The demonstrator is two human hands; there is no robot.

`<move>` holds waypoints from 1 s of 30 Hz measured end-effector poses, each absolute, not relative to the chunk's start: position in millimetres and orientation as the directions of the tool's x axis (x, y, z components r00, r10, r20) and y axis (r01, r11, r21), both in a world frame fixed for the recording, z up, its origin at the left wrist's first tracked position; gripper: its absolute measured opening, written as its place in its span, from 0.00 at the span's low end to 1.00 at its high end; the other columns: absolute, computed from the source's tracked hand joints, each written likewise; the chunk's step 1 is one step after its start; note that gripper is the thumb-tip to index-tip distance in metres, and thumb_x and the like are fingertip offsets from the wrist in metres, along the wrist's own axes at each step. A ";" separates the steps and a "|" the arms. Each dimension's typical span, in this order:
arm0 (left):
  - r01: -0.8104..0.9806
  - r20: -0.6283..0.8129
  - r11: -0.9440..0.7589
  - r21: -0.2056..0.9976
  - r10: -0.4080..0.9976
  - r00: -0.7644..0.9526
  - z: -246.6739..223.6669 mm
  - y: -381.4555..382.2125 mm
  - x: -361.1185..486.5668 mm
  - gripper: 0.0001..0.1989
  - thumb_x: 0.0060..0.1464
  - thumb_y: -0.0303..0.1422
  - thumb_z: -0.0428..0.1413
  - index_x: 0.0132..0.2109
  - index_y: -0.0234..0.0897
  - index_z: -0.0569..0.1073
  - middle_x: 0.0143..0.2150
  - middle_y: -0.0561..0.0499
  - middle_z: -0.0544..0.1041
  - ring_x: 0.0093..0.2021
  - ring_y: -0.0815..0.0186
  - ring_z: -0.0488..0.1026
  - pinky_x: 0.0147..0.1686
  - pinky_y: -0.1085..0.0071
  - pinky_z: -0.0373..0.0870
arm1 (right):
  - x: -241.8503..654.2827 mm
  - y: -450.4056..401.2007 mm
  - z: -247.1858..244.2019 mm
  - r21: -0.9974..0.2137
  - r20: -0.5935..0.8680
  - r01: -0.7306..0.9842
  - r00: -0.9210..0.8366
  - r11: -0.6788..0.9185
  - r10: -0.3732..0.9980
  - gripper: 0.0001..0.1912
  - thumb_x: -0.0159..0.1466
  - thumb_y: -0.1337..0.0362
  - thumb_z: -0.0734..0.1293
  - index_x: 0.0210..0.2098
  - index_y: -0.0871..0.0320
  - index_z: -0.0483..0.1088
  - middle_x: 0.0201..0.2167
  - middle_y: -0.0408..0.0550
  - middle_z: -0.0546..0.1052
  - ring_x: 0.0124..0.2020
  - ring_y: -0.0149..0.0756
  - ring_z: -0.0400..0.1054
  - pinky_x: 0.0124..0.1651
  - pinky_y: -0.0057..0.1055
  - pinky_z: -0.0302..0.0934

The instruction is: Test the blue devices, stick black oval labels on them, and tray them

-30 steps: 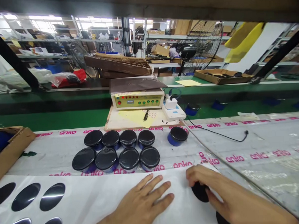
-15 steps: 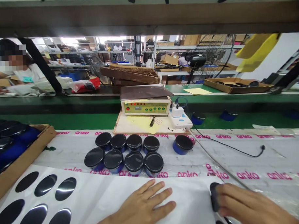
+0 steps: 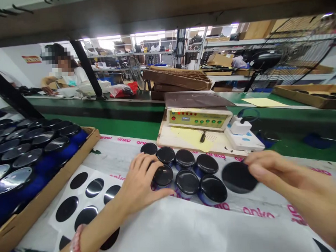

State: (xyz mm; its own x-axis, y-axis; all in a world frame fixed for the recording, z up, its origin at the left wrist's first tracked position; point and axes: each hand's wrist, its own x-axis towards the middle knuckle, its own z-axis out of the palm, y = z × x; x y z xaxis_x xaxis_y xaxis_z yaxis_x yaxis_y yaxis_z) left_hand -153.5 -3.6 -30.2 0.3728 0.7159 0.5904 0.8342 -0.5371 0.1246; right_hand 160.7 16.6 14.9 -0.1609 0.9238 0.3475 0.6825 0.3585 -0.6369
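Note:
My left hand (image 3: 143, 180), fingers spread, reaches over the left end of two rows of black-topped blue round containers (image 3: 187, 181), its fingers at a container in the front row. My right hand (image 3: 285, 184) pinches a thin black disc (image 3: 239, 177) by its right edge, just right of the rows. A white sheet (image 3: 204, 227) lies in front of me; at its left is a sheet bearing black discs (image 3: 67, 209), partly behind my left forearm.
A cardboard box (image 3: 95, 137) of similar containers stands at the left. Behind the rows are a control box (image 3: 199, 119) and a white power strip (image 3: 244, 138). Across the green conveyor (image 3: 129, 123) a person (image 3: 78, 76) works.
The view has turned right. My left hand has moved from the white sheet to the containers. My right hand has lifted a black disc away from the sheet's right edge.

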 end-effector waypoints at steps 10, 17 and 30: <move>0.880 0.574 -0.416 0.230 0.788 0.223 -53.9 0.8 -157.2 0.29 0.42 0.53 0.63 0.44 0.34 0.72 0.42 0.45 0.76 0.50 0.51 0.68 0.59 0.47 0.50 | 29.1 61.6 -9.8 -0.840 0.071 0.480 -0.367 0.255 0.927 0.17 0.60 0.49 0.64 0.23 0.54 0.69 0.45 0.48 0.68 0.52 0.45 0.60 0.59 0.46 0.48; 0.851 0.619 -0.437 0.291 0.764 0.181 -60.2 4.1 -159.8 0.29 0.41 0.53 0.63 0.41 0.33 0.71 0.40 0.47 0.77 0.47 0.56 0.70 0.59 0.52 0.52 | 23.7 61.3 -30.0 -0.781 0.098 0.536 -0.402 0.321 0.910 0.15 0.62 0.51 0.63 0.24 0.52 0.70 0.48 0.47 0.66 0.55 0.47 0.56 0.59 0.51 0.45; 0.857 0.589 -0.429 0.285 0.784 0.197 -59.4 3.9 -160.0 0.29 0.41 0.53 0.63 0.43 0.34 0.72 0.41 0.47 0.77 0.47 0.55 0.69 0.58 0.54 0.54 | 20.2 59.8 -31.1 -0.699 0.142 0.598 -0.421 0.392 0.896 0.15 0.62 0.53 0.62 0.23 0.52 0.69 0.47 0.48 0.68 0.54 0.49 0.57 0.57 0.53 0.49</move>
